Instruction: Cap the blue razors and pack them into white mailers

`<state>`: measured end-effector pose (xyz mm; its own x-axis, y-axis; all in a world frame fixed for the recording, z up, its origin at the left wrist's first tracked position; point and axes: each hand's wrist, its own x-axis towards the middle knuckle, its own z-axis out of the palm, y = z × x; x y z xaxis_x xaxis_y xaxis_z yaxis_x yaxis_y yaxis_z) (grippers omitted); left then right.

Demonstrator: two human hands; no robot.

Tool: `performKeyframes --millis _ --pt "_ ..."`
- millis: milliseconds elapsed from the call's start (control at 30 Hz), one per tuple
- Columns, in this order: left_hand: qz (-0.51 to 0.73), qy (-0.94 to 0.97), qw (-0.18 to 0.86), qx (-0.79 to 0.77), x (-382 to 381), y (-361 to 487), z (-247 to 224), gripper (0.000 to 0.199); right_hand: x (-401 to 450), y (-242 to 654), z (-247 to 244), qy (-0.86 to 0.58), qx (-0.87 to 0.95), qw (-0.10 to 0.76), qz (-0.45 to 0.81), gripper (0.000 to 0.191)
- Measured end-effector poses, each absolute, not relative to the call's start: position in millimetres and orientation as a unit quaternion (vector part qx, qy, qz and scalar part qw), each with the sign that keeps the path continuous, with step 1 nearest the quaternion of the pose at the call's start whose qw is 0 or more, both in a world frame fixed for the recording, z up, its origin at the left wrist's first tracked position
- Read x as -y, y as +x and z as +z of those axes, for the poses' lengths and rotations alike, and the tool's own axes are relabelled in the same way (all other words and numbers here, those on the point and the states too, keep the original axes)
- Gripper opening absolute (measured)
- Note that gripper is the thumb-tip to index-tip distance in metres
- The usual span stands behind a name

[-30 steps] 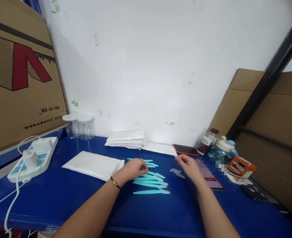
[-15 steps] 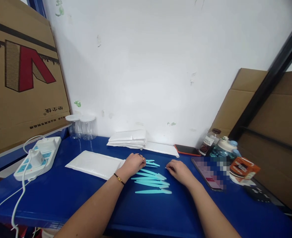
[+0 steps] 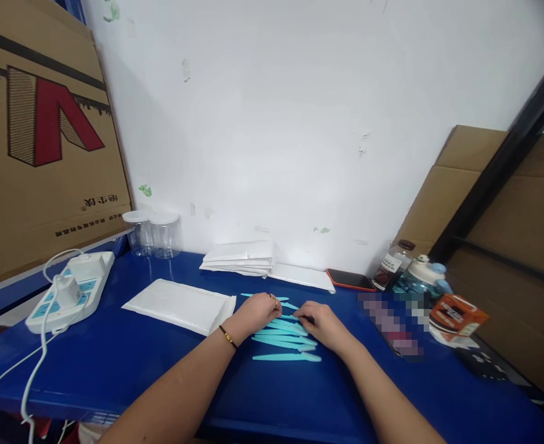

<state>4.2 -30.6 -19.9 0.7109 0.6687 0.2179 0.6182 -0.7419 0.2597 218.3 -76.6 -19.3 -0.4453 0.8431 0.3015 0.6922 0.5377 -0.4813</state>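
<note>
Several turquoise razor-like sticks lie side by side on the blue table, roughly parallel. Over the upper part of the row, my left hand has its fingers curled at one of the sticks. My right hand pinches the right end of what looks like the same stick, close to my left fingertips. Left of my left hand lies a white padded envelope. The fingertips partly cover the sticks beneath them.
White envelopes are stacked by the wall, beside two clear jars. A power strip with cables lies left. On the right are a phone, a bottle, a teal jug and an orange box.
My right hand has moved left, up to the sticks. My left hand has shifted slightly right, uncovering the envelope's right end and another stick's left end.
</note>
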Motion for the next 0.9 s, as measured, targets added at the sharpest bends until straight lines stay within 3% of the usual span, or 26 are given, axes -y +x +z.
performKeyframes --millis 100,267,533,667,900 --pt "0.154 0.919 0.111 -0.347 30.9 5.5 -19.7 0.017 78.9 219.9 -13.6 -0.460 0.831 0.263 0.172 0.027" --pt "0.188 0.885 0.087 -0.417 24.4 -1.5 -16.7 0.019 82.4 269.3 -0.6 -0.531 0.759 0.344 0.157 0.020" --pt "0.152 0.872 0.066 -0.460 22.3 -3.2 -15.5 0.011 83.4 312.1 -13.7 -0.626 0.703 0.231 0.247 0.010" --pt "0.159 0.866 0.081 -0.467 24.1 -0.8 -15.4 0.007 73.8 294.3 -26.2 -0.614 0.701 0.256 0.257 0.004" --pt "0.157 0.875 0.091 -0.449 28.4 5.9 -17.3 0.008 67.6 254.3 -28.1 -0.561 0.750 0.287 0.199 0.010"
